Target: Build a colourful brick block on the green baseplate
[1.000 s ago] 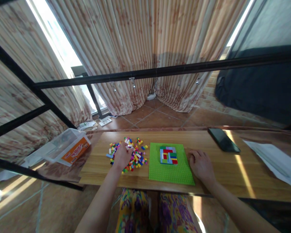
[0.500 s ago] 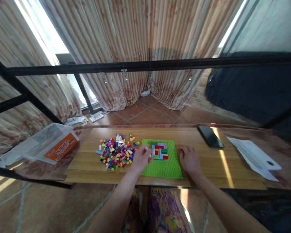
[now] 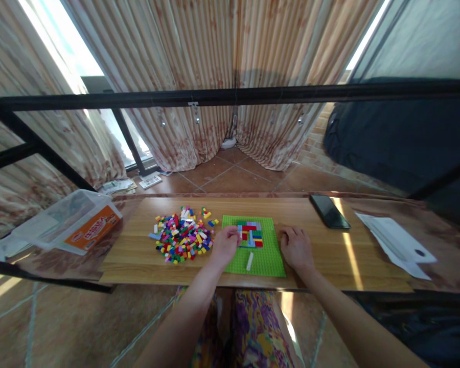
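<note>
On the wooden table (image 3: 329, 255), the left hand (image 3: 225, 245) rests curled at the left edge of the green baseplate (image 3: 268, 260), beside the brick patch (image 3: 250, 234); any pinch cannot be told. A white brick (image 3: 249, 261) lies loose on the baseplate. The right hand (image 3: 297, 248) lies curled, touching the right edge. A brick pile (image 3: 182, 236) sits left.

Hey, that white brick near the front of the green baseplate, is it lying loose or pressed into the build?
Loose. The white brick lies alone on bare studs of the green baseplate, apart from the coloured build and untouched by either hand.
</note>
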`<state>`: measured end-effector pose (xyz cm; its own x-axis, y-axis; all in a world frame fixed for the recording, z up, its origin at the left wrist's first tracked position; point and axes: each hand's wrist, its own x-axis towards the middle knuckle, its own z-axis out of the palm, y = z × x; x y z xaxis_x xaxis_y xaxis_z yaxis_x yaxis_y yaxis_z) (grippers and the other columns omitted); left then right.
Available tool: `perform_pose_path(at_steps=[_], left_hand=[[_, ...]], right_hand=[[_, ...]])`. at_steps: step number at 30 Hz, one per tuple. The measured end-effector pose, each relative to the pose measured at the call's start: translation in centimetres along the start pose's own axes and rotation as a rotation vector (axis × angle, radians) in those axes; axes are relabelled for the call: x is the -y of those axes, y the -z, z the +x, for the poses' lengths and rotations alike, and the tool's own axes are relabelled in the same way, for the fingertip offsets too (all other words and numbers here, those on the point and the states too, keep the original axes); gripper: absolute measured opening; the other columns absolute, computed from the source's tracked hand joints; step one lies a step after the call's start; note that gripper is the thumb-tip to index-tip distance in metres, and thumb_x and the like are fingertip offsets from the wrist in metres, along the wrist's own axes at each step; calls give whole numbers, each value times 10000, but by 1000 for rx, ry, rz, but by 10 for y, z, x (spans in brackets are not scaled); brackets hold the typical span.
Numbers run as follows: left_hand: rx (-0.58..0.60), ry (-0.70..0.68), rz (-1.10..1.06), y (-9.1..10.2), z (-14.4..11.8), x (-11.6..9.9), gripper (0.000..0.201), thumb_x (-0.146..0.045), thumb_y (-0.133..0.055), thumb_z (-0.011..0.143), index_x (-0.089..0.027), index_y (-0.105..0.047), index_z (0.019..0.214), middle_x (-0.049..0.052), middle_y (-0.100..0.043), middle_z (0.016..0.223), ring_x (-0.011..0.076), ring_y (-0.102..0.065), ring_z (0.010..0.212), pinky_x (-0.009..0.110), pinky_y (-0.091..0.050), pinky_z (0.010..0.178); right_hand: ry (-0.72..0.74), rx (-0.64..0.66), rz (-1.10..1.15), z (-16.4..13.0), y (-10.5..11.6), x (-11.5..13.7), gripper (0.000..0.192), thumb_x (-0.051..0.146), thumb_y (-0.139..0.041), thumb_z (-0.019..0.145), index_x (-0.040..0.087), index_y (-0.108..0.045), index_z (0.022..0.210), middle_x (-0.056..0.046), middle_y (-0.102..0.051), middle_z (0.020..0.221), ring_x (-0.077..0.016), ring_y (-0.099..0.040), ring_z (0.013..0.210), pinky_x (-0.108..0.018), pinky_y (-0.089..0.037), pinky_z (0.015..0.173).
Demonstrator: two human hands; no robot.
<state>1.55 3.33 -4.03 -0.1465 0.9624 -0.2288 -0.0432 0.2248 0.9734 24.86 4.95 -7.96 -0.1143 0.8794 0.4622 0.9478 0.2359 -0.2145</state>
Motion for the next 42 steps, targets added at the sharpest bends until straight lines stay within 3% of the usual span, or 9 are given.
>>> perform_pose_path(at_steps=[4,9,16,19,23,28,33,38,42], left_hand=[[-47,-143,173,2,-3,0,208,-91,-551,743,-160,-655,910,38,-669,759,165,-624,705,303,-499,715],[33,-433,464,9,-65,8,289,-261,-617,797,-209,-615,1081,57,-663,956,184,-617,836,314,-486,786],[319,-676,738,11,-141,71,292,-150,-552,824,-198,-578,1111,101,-626,1086,245,-566,1051,429,-459,965],[333,-609,698,18,-150,91,317,-115,-520,836,-194,-556,1141,104,-596,1150,216,-558,1103,389,-477,979],[368,-576,674,25,-158,94,260,-127,-494,863,-194,-566,1104,95,-578,1193,201,-539,1147,377,-469,1008],[237,-505,678,27,-162,94,227,-105,-432,882,-189,-579,1034,83,-596,1110,184,-560,1073,358,-478,974],[97,-176,1060,38,-169,99,333,24,-353,816,-167,-594,946,77,-600,944,185,-583,884,325,-491,834],[162,-278,1385,46,-166,88,299,-28,-406,834,-161,-631,980,111,-602,1080,253,-520,1017,421,-430,919],[234,-268,1427,46,-154,81,326,-60,-414,848,-182,-677,997,118,-627,1053,267,-493,1055,465,-397,945]], right_hand=[[-8,16,-5,0,0,0,208,147,-431,853,169,-629,912,-102,-624,918,-233,-501,893,-363,-378,844],[-34,38,-9,0,1,0,221,146,-422,862,167,-633,922,-105,-622,925,-240,-500,914,-368,-368,841],[-59,64,4,1,3,1,211,141,-429,853,156,-631,912,-114,-617,936,-242,-483,921,-362,-360,859],[-57,45,13,0,2,-1,212,151,-430,848,158,-634,904,-115,-613,921,-249,-485,908,-375,-363,849],[-50,21,2,-1,0,-3,213,168,-429,844,168,-639,880,-113,-617,907,-252,-491,894,-381,-368,828],[-43,17,-26,-2,0,-4,226,182,-424,849,162,-645,889,-119,-623,914,-249,-499,880,-380,-378,816],[-31,5,-34,-2,-2,-8,227,188,-425,846,158,-646,887,-121,-620,902,-251,-502,869,-385,-379,798],[-20,18,-18,-3,-2,-9,228,183,-432,838,156,-651,895,-122,-615,896,-251,-498,868,-393,-378,807],[-26,21,-28,-3,-2,-9,236,186,-424,844,158,-651,904,-123,-620,912,-248,-499,877,-385,-379,818]])
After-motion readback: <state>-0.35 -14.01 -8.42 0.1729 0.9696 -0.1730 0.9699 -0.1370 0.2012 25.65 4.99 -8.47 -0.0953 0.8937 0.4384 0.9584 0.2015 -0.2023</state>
